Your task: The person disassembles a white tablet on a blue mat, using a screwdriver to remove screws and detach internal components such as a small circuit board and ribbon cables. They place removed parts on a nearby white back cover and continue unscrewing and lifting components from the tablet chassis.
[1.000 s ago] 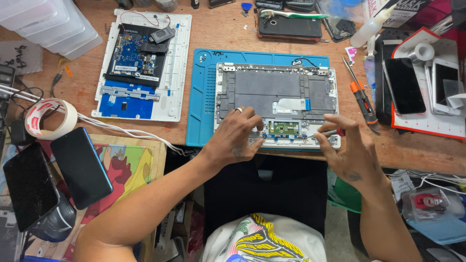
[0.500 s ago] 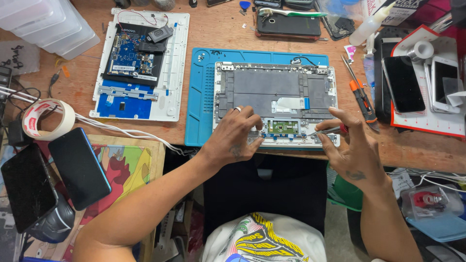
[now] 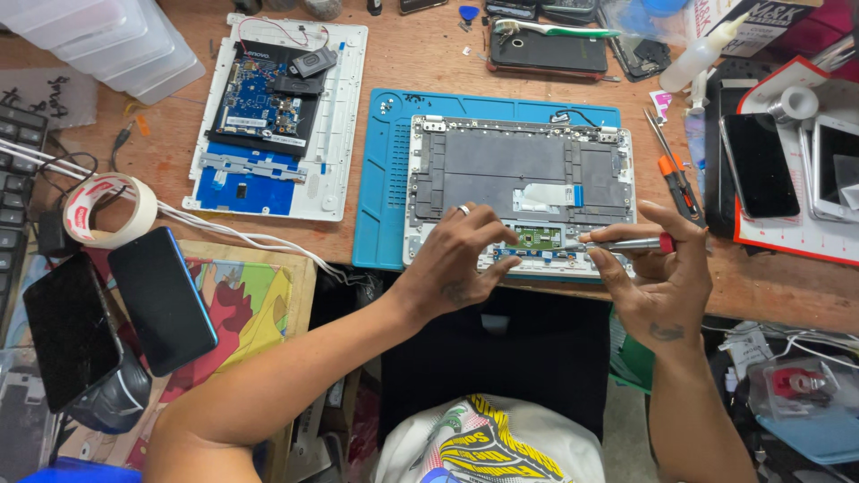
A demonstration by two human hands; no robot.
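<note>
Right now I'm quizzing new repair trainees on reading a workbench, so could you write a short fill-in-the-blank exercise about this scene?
1. The right hand holds a small ____ with a red end, its tip over the opened laptop base.
2. The laptop base lies on a ____ work mat.
3. The left hand wears a ____ on one finger.
4. The roll of tape lies to the ____ of the mat.

Missing words: screwdriver; blue; ring; left

The left hand (image 3: 461, 255) covered the laptop base's (image 3: 519, 179) front-left corner; the screwdriver's (image 3: 626, 243) tip was too small to make out.
</note>
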